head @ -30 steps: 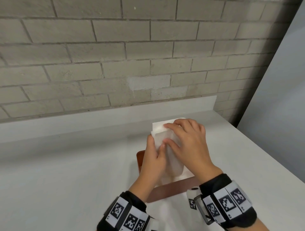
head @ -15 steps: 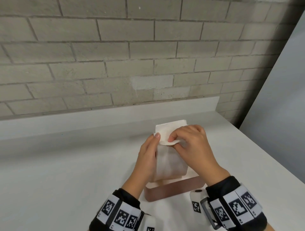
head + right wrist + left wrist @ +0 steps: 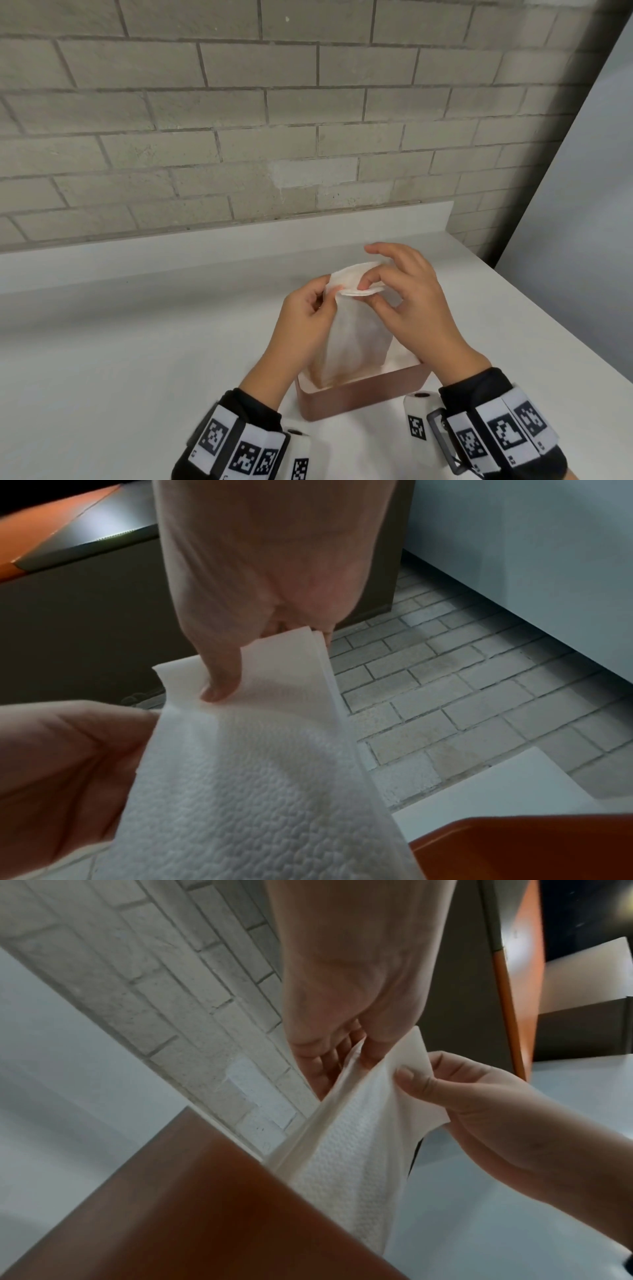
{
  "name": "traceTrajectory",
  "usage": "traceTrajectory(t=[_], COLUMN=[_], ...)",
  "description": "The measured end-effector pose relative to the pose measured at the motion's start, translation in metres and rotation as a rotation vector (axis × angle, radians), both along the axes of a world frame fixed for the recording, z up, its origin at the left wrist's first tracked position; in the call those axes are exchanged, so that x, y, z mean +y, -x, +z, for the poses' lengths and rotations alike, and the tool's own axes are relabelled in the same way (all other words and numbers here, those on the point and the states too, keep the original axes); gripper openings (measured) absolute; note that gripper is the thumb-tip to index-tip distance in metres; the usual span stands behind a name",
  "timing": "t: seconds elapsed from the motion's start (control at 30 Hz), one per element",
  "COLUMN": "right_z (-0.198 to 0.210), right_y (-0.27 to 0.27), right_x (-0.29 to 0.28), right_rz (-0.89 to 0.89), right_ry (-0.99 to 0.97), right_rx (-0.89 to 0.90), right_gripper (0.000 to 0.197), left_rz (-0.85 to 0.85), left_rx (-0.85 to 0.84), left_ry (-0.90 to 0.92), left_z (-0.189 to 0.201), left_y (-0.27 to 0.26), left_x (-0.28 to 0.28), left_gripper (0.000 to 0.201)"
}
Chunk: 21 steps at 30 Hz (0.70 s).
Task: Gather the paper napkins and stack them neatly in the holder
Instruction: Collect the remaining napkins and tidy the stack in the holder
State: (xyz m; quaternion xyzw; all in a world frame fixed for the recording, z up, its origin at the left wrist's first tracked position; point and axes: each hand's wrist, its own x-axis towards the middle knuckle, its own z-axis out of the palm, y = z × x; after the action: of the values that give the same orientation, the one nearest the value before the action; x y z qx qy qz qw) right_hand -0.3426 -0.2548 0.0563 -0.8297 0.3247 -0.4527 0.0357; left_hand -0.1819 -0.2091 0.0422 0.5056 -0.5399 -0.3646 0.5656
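Note:
A stack of white embossed paper napkins (image 3: pixel 356 339) stands upright in a brown rectangular holder (image 3: pixel 363 394) on the white counter. My left hand (image 3: pixel 308 322) grips the stack's upper left edge, thumb in front. My right hand (image 3: pixel 404 294) pinches the top right corner, bending it over toward me. In the left wrist view the napkins (image 3: pixel 356 1145) rise out of the holder (image 3: pixel 192 1210) between both hands. The right wrist view shows the napkins (image 3: pixel 260 764) with my right thumb pressed on the folded top, and the holder's rim (image 3: pixel 534 840) at the lower right.
The white counter (image 3: pixel 137 349) meets a grey brick wall (image 3: pixel 239 130) behind a low white backsplash. Its right edge (image 3: pixel 534 329) runs diagonally close to the holder. A pale panel stands at the far right.
Both hands have shifted from pressing the stack's face to pinching its top edge. The top corner is now folded over. The head view has drawn nearer, showing the holder more fully.

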Motion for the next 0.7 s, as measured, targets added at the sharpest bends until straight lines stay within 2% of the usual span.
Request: traceTrajectory(t=[0.13,0.3,0.4,0.43,0.53,0.57,0.7], right_z=[0.004,-0.003,-0.009,-0.011,-0.014,-0.015,-0.017], right_y=[0.000,0.000,-0.002,-0.003,-0.006,-0.007,-0.008], right_x=[0.000,0.003,0.005,0.006,0.008,0.007,0.004], right_rz=[0.019,-0.058,-0.101,-0.109,-0.121,-0.116,-0.042], right_ry=[0.116,0.312,0.403,0.411,0.327,0.294,0.173], right_rx=[0.019,-0.043,-0.075,-0.084,-0.102,-0.105,-0.156], right_gripper=[0.002,0.010,0.007,0.006,0.034,0.037,0.014], left_rz=[-0.035,-0.092,-0.153,-0.167,-0.178,-0.167,-0.122], left_rx=[-0.033,0.002,0.091,0.130,0.240,0.265,0.301], left_ry=[0.008,-0.044,-0.099,-0.119,-0.158,-0.164,-0.213], left_z=[0.002,0.007,0.009,0.009,0.007,0.007,0.004], left_y=[0.001,0.000,0.000,0.000,0.000,0.000,-0.002], left_x=[0.004,0.009,0.013,0.014,0.015,0.015,0.012], left_gripper=[0.028,0.029,0.029,0.031,0.028,0.027,0.039])
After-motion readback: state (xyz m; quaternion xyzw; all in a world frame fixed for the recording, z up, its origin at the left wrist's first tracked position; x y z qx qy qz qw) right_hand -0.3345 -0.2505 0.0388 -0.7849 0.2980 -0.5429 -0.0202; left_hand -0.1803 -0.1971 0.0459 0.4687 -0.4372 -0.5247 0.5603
